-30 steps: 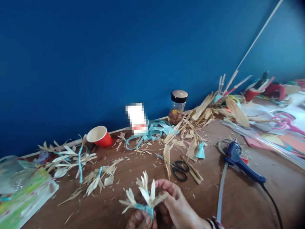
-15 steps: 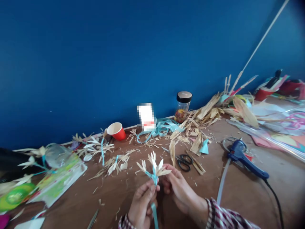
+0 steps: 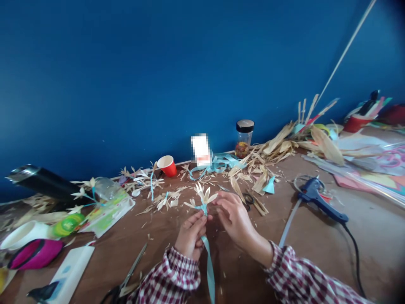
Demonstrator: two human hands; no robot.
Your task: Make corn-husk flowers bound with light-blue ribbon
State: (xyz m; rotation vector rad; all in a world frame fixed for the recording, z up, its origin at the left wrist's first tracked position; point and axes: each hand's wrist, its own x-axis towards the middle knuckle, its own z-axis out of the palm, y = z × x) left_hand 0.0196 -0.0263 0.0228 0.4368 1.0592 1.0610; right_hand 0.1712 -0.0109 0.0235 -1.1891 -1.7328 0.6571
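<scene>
My left hand (image 3: 191,234) pinches a handmade flower (image 3: 202,195) by its ribbon-wrapped stem. The flower has pale, cream petals that look like dried husk. Light-blue ribbon (image 3: 209,266) runs from under the left hand down toward the near table edge. My right hand (image 3: 236,217) is just right of the petals, its fingers loosely bent and apart; whether a fingertip touches the petal tip I cannot tell. Behind the right hand lie small dark-handled scissors (image 3: 249,200), partly hidden. Larger scissors (image 3: 134,264) lie beside my left sleeve.
At right lies a blue glue gun (image 3: 322,200) with its cord. Along the wall stand a red paper cup (image 3: 170,167), a lidded jar (image 3: 244,138) and dried husks (image 3: 280,141). Other flowers (image 3: 151,182), a black bottle (image 3: 41,185) and a magenta pouch (image 3: 36,254) are at left.
The view has shifted, showing more of the left side and both sleeves. My right hand's fingers have opened out beside the petals. My left hand still grips the stem.
</scene>
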